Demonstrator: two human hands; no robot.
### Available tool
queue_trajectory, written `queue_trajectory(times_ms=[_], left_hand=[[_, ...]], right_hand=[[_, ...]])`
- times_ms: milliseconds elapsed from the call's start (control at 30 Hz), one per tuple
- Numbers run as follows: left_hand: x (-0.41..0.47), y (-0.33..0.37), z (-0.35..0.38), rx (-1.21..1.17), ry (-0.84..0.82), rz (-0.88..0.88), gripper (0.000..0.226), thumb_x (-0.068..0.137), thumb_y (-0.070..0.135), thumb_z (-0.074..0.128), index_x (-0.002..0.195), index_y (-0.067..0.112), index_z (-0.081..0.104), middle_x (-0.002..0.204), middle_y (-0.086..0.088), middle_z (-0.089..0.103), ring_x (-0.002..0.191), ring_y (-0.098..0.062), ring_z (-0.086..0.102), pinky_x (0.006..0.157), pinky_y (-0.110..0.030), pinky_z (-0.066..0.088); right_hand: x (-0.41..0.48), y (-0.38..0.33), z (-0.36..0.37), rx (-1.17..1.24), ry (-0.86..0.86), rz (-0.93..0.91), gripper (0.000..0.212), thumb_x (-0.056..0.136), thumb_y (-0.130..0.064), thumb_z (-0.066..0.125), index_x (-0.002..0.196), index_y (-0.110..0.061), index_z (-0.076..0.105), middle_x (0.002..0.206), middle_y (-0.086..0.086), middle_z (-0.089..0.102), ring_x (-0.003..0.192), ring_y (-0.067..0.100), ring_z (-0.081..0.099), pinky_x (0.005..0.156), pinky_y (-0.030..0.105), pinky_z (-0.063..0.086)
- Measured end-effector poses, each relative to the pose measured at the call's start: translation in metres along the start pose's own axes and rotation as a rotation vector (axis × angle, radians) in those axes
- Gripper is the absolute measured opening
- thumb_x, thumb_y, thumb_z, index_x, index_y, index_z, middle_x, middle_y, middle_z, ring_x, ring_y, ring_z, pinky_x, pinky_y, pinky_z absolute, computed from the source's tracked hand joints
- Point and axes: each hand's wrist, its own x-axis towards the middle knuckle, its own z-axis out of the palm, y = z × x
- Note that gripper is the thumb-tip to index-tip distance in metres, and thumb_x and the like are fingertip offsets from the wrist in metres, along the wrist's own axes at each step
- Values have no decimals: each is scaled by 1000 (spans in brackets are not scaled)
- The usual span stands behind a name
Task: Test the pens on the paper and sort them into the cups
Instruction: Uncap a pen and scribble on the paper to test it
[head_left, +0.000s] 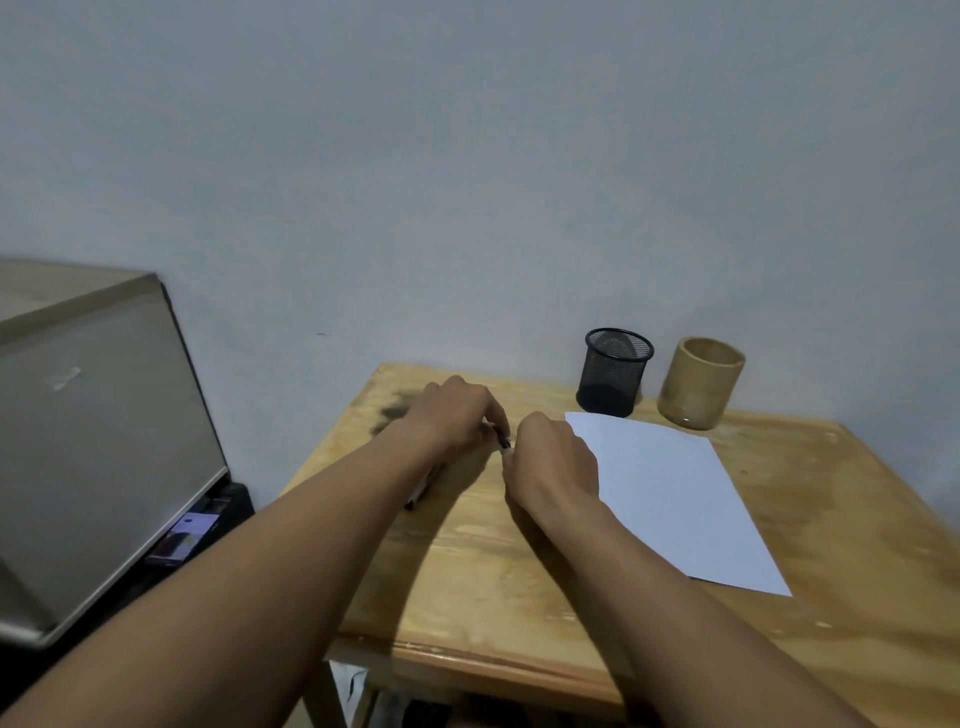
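Observation:
My left hand (457, 415) and my right hand (553, 457) meet over the left part of the wooden table (519, 571). Both pinch a dark pen (503, 441), of which only a short piece shows between the fingers. More pens (418, 493) lie on the table under my left wrist, mostly hidden. A white sheet of paper (675, 493) lies to the right of my right hand. Behind it stand a black mesh cup (615, 374) and a bamboo cup (698, 382), both upright near the wall.
A large beige box-like appliance (98, 441) stands left of the table, with a phone showing a lit screen (182, 538) at its foot. The wall runs along the table's back edge. The table's front edge crosses the bottom of the view.

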Motion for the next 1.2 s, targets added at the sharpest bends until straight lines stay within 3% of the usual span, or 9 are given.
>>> queue_trajectory(times_ms=[133,267,333,467,600,667,800,933,1200], left_hand=[[5,-9,-15,-180,27,-14,15,90,20,67,96,29,77,103,6,74,104,-19,63,88,-34,50],[4,-7,-35,-423,72,-38,9,90,19,71,95,23,77,85,10,69,95,-13,61,80,-27,42],[3,-2,-41,-505,94,-48,9,90,19,71,94,23,78,88,8,72,96,-13,62,83,-28,43],[3,7,-47,-660,141,-53,11,90,19,71,97,22,78,87,4,73,86,-12,62,75,-29,45],[6,24,-45,-795,175,-30,6,88,20,72,92,21,77,84,-7,73,77,-15,59,73,-32,48],[8,34,-45,-847,178,-27,3,87,21,74,88,22,77,78,-4,69,74,-16,57,70,-32,46],[8,57,-44,-956,160,2,8,90,16,70,97,15,76,80,-3,67,74,-13,57,68,-29,48],[10,69,-41,-1034,178,9,10,91,17,70,99,16,75,78,2,68,73,-8,61,74,-31,50],[19,85,-36,-1151,155,21,10,91,14,70,97,8,76,76,3,71,71,-7,64,79,-34,54]], right_hand=[[9,12,-13,163,26,37,14,94,-26,59,96,-16,69,91,5,69,80,28,64,69,36,54],[12,25,-51,627,-55,67,7,87,-21,72,88,-16,77,80,5,76,72,20,71,67,34,56],[10,36,-72,836,-166,85,9,87,-17,73,93,-12,76,88,9,78,71,15,70,62,30,54],[6,58,-97,1223,-418,150,40,91,-44,66,114,-13,73,107,8,78,85,14,66,77,33,51],[1,75,-102,1615,-412,188,73,79,-66,65,117,-5,75,105,13,75,88,18,65,79,35,47],[-2,78,-101,1785,-352,194,73,75,-64,70,115,-4,75,96,9,72,87,17,64,75,32,49],[-2,75,-98,1568,-21,191,13,87,-25,77,86,-13,71,75,4,66,65,9,62,61,23,53],[-2,81,-108,1528,66,133,11,90,-10,74,80,-7,72,71,8,67,61,13,63,57,20,55],[8,103,-106,1448,99,100,9,87,-8,76,81,-2,71,73,12,67,60,16,61,59,22,55]])
